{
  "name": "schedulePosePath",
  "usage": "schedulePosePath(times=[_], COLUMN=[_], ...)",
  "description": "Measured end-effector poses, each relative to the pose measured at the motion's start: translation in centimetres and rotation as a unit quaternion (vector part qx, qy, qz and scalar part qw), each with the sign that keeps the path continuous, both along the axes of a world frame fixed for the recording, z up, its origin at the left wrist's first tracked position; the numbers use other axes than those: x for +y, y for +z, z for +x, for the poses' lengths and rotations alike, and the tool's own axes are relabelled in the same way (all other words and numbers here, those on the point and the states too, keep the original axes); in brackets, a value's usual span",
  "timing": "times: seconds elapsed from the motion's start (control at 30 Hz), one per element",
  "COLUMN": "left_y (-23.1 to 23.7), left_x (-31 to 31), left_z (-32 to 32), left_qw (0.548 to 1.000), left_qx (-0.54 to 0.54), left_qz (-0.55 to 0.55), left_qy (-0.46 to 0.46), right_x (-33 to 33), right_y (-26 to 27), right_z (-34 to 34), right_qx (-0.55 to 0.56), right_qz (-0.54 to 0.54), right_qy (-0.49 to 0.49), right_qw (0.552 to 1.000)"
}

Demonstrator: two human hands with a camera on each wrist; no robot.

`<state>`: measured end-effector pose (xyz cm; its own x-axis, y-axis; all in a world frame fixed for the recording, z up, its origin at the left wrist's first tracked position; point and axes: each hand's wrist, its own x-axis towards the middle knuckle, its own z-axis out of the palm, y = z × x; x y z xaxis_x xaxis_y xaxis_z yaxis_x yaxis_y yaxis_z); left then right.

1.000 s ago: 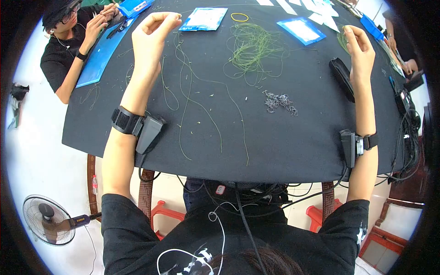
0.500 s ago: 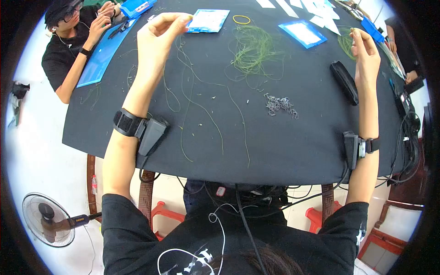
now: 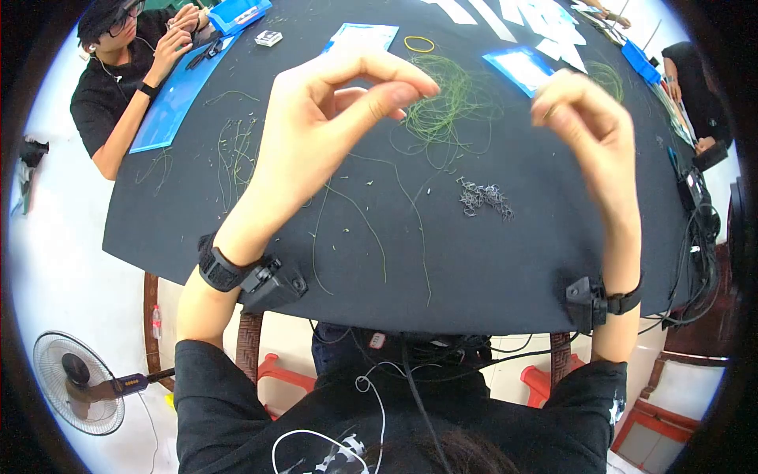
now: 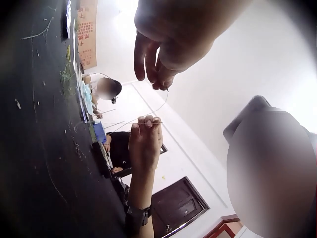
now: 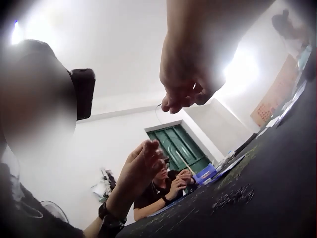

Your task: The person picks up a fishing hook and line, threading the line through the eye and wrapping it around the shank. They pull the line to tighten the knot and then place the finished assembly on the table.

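Observation:
Raised over the table, the left hand [image 3: 316,126] pinches a thin line [image 4: 166,101] between thumb and fingertips; the line curves down from them in the left wrist view. The right hand [image 3: 596,142] is also raised, with thumb and forefinger pinched together; a thin strand crosses its fingertips in the left wrist view. The hands are apart. Behind and between them lies a tangle of green line [image 3: 450,103]. Nearer the body is a small heap of dark hooks or loops [image 3: 483,199], too small to tell. Loose green strands [image 3: 367,225] lie below the left hand.
Blue-edged packets [image 3: 517,67], a yellow ring [image 3: 419,44] and white paper pieces [image 3: 553,28] lie at the back. At the left, another person sits by a blue board [image 3: 170,107]. Cables [image 3: 699,261] run along the right edge, and a fan [image 3: 83,383] stands at the left.
Both hands have come closer together and nearer the head camera, the left moving right and the right moving left. The fingertips of both stay pinched.

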<state>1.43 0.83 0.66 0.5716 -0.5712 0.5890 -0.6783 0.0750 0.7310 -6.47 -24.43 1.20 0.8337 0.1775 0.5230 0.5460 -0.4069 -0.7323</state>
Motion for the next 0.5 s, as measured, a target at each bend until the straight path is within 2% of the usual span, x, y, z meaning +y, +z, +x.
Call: schedulePosePath(times=[0.1, 0.23, 0.33, 0.4, 0.43, 0.5], left_y=[0.5, 0.3, 0.0, 0.0, 0.0, 0.0], left_x=[-0.2, -0.3, -0.4, -0.4, -0.3, -0.3], left_z=[-1.2, -2.2, -2.5, -2.5, -2.5, -2.4], left_qw=[1.000, 0.997, 0.994, 0.992, 0.988, 0.984], left_qx=[0.006, 0.074, 0.104, 0.117, 0.139, 0.161], left_qz=[-0.003, 0.016, 0.042, 0.049, 0.060, 0.071], left_qy=[-0.012, -0.010, 0.014, 0.022, 0.025, 0.029], right_x=[2.7, 3.3, 3.4, 3.7, 4.0, 4.3], right_y=[0.0, -0.3, -0.5, -0.7, -1.2, -2.0], right_z=[-0.8, -1.0, -1.0, -1.0, -1.1, -1.0], right_qx=[0.050, 0.093, 0.147, 0.152, 0.173, 0.166], right_qz=[0.045, 0.080, 0.034, -0.084, -0.070, -0.121], right_qy=[0.085, 0.104, 0.096, 0.068, 0.066, 0.077], right_qw=[0.994, 0.987, 0.984, 0.982, 0.980, 0.976])
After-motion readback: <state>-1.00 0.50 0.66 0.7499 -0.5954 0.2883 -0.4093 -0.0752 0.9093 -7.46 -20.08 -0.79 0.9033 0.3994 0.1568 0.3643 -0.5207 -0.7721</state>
